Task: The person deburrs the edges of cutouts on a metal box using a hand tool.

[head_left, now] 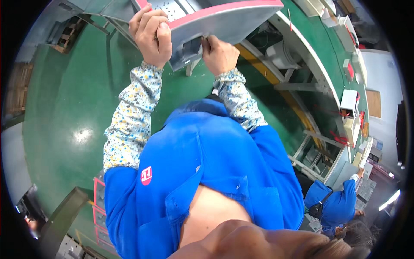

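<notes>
A grey sheet-metal box (228,23) with a pinkish-red rim is tilted at the top of the head view. Its side facing me has a dark rectangular cutout (192,48). My left hand (151,38) is closed over the rim at the box's left corner, thumb on the near side. Beside the cutout's right edge, my right hand (220,54) has its thumb and forefinger pinched together against the panel. Whatever lies between those fingertips is too small to make out. Perforated white metal (172,9) shows inside the box.
A long curved-looking workbench (317,73) runs along the right, with a white bucket (282,55) under it. White units with red wires (348,103) stand on it. A person in blue (330,200) works at lower right. Red-edged grey boxes (99,196) stand at lower left; wooden pallets (69,36) lie at far left.
</notes>
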Tool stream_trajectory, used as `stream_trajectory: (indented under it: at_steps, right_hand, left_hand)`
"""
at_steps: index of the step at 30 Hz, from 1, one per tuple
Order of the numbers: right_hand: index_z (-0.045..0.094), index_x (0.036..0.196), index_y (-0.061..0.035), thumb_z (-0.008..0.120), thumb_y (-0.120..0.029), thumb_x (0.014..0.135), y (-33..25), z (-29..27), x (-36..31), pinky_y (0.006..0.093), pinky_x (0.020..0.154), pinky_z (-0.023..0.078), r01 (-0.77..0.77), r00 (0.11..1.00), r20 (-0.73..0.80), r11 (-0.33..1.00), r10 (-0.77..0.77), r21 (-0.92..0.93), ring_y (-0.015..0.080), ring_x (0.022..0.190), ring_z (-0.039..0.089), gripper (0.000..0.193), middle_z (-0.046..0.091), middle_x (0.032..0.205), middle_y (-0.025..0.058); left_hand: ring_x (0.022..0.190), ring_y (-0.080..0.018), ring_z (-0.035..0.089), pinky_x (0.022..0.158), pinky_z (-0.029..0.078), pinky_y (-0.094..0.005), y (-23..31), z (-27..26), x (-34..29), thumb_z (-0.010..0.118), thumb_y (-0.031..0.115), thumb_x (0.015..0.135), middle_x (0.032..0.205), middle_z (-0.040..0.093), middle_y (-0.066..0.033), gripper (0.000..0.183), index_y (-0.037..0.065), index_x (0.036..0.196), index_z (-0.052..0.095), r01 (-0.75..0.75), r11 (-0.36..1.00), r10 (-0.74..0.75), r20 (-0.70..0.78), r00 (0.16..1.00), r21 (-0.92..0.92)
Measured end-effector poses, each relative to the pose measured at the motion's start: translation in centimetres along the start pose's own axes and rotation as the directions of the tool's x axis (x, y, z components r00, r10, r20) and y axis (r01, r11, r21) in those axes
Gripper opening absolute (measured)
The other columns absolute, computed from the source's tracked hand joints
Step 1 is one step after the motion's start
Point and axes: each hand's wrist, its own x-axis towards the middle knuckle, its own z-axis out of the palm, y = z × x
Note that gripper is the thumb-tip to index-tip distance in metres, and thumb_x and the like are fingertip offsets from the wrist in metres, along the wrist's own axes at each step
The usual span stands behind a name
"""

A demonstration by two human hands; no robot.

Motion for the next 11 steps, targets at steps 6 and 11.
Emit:
stream_trajectory:
  at_steps: [6, 11]
  right_hand:
    - [0.062, 0.068, -0.0116, 0.056, -0.034, 0.080, -0.6, 0.5, -0.9, 0.0447, 0.055, 0.045, -0.150, 0.985, 0.082, 0.989, 0.149, 0.006, 0.0353, 0.058, 0.057, 0.026, 0.058, 0.058, 0.0129]
    - [0.061, 0.069, -0.0104, 0.056, -0.036, 0.080, -1.8, 0.4, -0.4, 0.0449, 0.055, 0.045, -0.173, 0.985, 0.026, 0.985, 0.173, -0.001, 0.0346, 0.055, 0.059, 0.028, 0.058, 0.057, 0.0134]
  left_hand:
    - [0.096, -0.0261, 0.052, 0.091, 0.031, -0.0338, -0.1, -0.6, -0.9, 0.040, 0.013, 0.077, 0.079, 0.062, -0.0040, 0.018, 0.005, 0.067, 0.053, 0.012, 1.000, -0.013, 0.047, 0.999, 0.013]
    - [0.097, -0.0239, 0.052, 0.094, 0.029, -0.0322, 0.1, -0.5, 0.0, 0.040, 0.015, 0.077, 0.078, 0.062, -0.0051, 0.019, 0.006, 0.067, 0.054, -0.016, 0.999, 0.018, 0.032, 0.999, -0.051]
